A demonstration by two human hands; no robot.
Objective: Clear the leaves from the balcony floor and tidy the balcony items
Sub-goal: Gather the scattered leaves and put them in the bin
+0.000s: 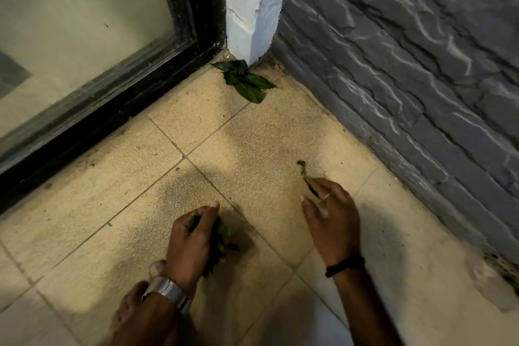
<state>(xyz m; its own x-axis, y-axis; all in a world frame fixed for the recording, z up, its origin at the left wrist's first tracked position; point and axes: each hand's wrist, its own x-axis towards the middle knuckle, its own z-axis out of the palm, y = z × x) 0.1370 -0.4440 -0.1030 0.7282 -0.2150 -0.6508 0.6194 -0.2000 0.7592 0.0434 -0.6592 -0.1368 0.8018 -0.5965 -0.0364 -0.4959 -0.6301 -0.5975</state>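
Your left hand (193,236) is low over the near floor, fingers curled round a bunch of green leaves (223,236) that you hold bundled in the palm. Your right hand (331,219) is just to the right of it, fingers reaching forward, and a small curled leaf scrap (302,168) sits at its fingertips. Something dark and thin lies between those fingers, but whether you have already pinched the scrap or only touch it cannot be told from here.

Far ahead, in the corner where the black door frame (118,104) meets the pale pillar (252,3) and the grey stone wall (407,64), a cluster of fresh dark leaves (247,81) lies flat on the tiled floor (252,135), well apart from both hands.

These leaves look very light and limp, so weight should be no trouble. The scrap looks thin and shrivelled; it will likely bend or tear, so take it at the stem end with thumb and fingertip. The corner cluster appears broad-bladed, glossy and still joined at a stem, which probably lets you lift it whole if you pinch where the leaves meet. The gritty tile may hold flat blades down, so slide a fingertip under an edge first. Keep your left grip snug; loose leaves slip out easily.
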